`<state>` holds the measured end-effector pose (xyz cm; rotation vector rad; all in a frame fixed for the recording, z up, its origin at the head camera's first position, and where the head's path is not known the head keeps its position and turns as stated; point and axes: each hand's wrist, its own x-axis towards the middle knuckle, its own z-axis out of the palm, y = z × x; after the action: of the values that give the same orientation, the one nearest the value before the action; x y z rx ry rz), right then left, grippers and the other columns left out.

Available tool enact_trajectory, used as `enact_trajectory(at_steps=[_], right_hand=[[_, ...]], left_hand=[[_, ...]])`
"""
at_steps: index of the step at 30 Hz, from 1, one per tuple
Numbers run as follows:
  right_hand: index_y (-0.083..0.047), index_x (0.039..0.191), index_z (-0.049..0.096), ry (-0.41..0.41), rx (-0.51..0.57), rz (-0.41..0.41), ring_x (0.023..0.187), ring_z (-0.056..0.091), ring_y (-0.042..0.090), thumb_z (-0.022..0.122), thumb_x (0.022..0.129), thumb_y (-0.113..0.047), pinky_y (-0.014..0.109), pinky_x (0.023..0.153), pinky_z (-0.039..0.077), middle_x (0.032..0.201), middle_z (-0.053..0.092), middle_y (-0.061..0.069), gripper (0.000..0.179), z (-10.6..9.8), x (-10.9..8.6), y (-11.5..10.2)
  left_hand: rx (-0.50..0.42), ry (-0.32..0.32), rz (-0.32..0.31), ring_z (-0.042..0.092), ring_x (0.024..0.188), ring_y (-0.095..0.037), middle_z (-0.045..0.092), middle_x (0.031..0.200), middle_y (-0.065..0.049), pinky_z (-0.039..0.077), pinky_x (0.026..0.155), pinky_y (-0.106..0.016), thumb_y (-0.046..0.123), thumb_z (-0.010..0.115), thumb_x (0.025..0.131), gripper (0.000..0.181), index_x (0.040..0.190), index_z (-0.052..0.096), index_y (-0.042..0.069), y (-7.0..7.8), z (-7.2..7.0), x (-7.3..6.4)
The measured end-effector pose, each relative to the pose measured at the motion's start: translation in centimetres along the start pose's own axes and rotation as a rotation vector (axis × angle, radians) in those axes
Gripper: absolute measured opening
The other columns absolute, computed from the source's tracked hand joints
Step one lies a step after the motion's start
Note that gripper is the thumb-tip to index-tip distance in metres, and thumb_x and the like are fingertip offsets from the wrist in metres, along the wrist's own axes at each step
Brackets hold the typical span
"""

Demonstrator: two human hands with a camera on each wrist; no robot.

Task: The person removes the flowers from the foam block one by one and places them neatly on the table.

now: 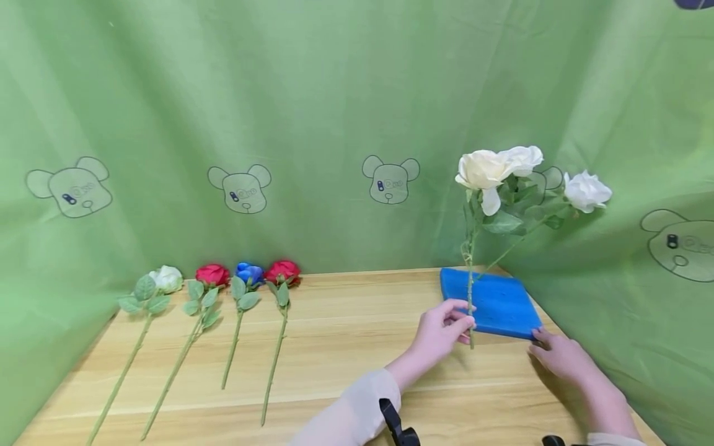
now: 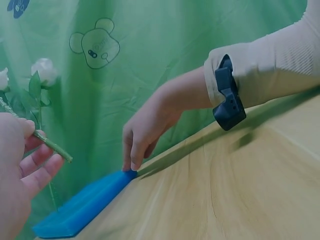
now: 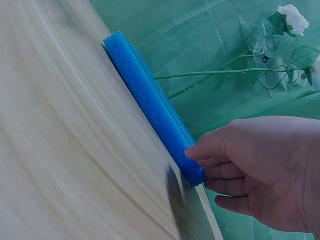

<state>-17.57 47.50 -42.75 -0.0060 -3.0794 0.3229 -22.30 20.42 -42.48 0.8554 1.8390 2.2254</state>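
Note:
My left hand [image 1: 440, 331] pinches the lower stem of a cream artificial rose [image 1: 484, 170], held nearly upright above the blue foam block [image 1: 502, 303]. In the left wrist view the bare end of that stem [image 2: 57, 150] pokes out past the fingers, apart from the foam. At the foam's near right corner, my right hand [image 1: 563, 356] grips the edge between thumb and fingers, as the right wrist view shows. Two stems rise from the foam; one carries a white rose [image 1: 587, 192] leaning right. Another white rose [image 1: 523, 160] is partly hidden behind the cream bloom.
On the left of the wooden table [image 1: 357, 353] lie a white rose [image 1: 166, 279], a red rose [image 1: 212, 274], a blue rose [image 1: 249, 272] and a second red rose [image 1: 282, 271], stems toward me. A green curtain [image 1: 323, 124] with bear prints encloses the back and sides.

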Motion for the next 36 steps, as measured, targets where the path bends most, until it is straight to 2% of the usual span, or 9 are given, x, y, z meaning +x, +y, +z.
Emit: enact_trajectory(at_steps=[3,6,11,15,22,36], right_hand=[[0.017,0.130,0.047,-0.001,-0.004,0.001,0.114,0.043,0.065,0.052,0.099,-0.023,0.069,0.091,0.043,0.133,0.042,0.042,0.051,0.0,0.0,0.1],[0.017,0.130,0.048,-0.001,-0.006,-0.001,0.113,0.044,0.065,0.052,0.099,-0.023,0.069,0.091,0.043,0.132,0.043,0.043,0.051,0.0,0.0,0.2],[0.017,0.130,0.047,-0.008,-0.008,-0.005,0.112,0.044,0.065,0.052,0.099,-0.023,0.069,0.090,0.044,0.132,0.042,0.043,0.051,0.1,0.1,0.3],[0.017,0.131,0.047,-0.015,-0.009,-0.004,0.113,0.043,0.066,0.051,0.099,-0.023,0.069,0.090,0.043,0.133,0.042,0.043,0.052,0.2,0.1,0.3],[0.017,0.131,0.046,-0.023,-0.005,-0.005,0.113,0.043,0.065,0.052,0.098,-0.023,0.070,0.090,0.043,0.133,0.041,0.043,0.052,-0.1,0.1,0.5],[0.017,0.130,0.048,-0.019,-0.010,-0.022,0.111,0.046,0.065,0.054,0.097,-0.023,0.068,0.088,0.045,0.130,0.044,0.044,0.052,0.2,0.3,0.5]], left_hand=[[-0.014,0.001,-0.005,0.067,0.070,-0.013,0.069,0.094,-0.023,0.061,0.062,-0.024,0.006,0.064,0.093,0.021,0.113,0.065,0.002,0.6,-0.6,-0.4],[-0.021,0.008,-0.017,0.064,0.069,-0.007,0.069,0.094,-0.022,0.061,0.063,-0.025,0.006,0.064,0.092,0.022,0.114,0.066,0.003,1.0,-1.4,-0.9],[-0.008,0.019,-0.031,0.062,0.067,-0.004,0.068,0.095,-0.023,0.061,0.064,-0.025,0.005,0.064,0.092,0.024,0.115,0.064,0.001,1.3,-3.2,-1.9],[0.012,0.033,-0.052,0.062,0.069,-0.006,0.068,0.097,-0.023,0.061,0.065,-0.026,0.005,0.064,0.092,0.026,0.116,0.063,-0.001,1.4,-5.1,-2.8],[0.029,0.045,-0.076,0.062,0.070,-0.008,0.065,0.101,-0.030,0.062,0.067,-0.028,0.006,0.062,0.093,0.025,0.117,0.063,0.000,1.5,-7.7,-4.3],[0.034,0.051,-0.157,0.061,0.075,-0.014,0.064,0.102,-0.031,0.062,0.067,-0.029,0.005,0.062,0.093,0.031,0.121,0.058,-0.006,3.0,-11.3,-7.3]])
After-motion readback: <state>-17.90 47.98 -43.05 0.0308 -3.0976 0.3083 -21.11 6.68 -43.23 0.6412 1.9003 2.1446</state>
